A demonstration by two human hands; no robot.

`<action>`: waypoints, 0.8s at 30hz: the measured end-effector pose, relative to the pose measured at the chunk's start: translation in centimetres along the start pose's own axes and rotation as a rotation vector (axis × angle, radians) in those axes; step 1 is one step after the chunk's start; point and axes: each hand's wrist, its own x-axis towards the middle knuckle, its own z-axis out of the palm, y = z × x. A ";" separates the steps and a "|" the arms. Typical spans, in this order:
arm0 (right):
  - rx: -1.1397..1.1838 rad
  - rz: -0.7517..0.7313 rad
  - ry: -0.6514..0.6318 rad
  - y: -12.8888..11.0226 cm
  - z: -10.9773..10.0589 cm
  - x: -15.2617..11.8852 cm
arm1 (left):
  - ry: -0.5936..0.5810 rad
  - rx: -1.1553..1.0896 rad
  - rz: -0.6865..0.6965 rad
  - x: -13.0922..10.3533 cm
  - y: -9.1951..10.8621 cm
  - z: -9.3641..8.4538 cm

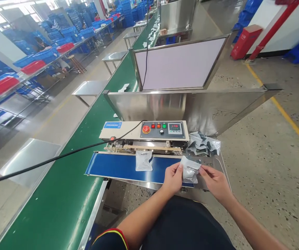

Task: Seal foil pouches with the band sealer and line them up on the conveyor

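Between my two hands is a small white and silver pouch [190, 169] with dark print, above the right end of a blue belt [115, 166]. My left hand [173, 178] pinches its left edge, and my right hand [215, 182] pinches its right edge. Another white pouch [143, 160] lies on the blue belt, its upper edge at the sealing machine [123, 132]. The machine has a red knob, several buttons and a lit display. Several more pouches [204, 144] are heaped at the machine's right end, just beyond my right hand.
A long green conveyor belt [68, 198] runs along the left, with a few pouches farther up it. A black cable [61, 157] crosses in front of the machine. Behind stand a steel partition [149, 106] and a white framed board [178, 64].
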 end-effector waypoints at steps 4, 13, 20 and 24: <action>-0.140 0.033 0.058 1.2 -1.3 0.1 | 0.090 0.174 -0.018 1.0 -1.2 0.2; -0.027 0.277 0.104 3.0 -0.1 5.3 | 0.275 -0.089 -0.382 6.3 -3.8 2.1; -0.245 0.228 -0.018 1.4 1.0 9.7 | 0.482 -0.201 -0.361 5.2 -2.0 -2.3; -0.526 0.153 0.182 -0.5 -3.1 15.8 | 0.798 -0.092 -0.164 1.2 -1.7 -4.6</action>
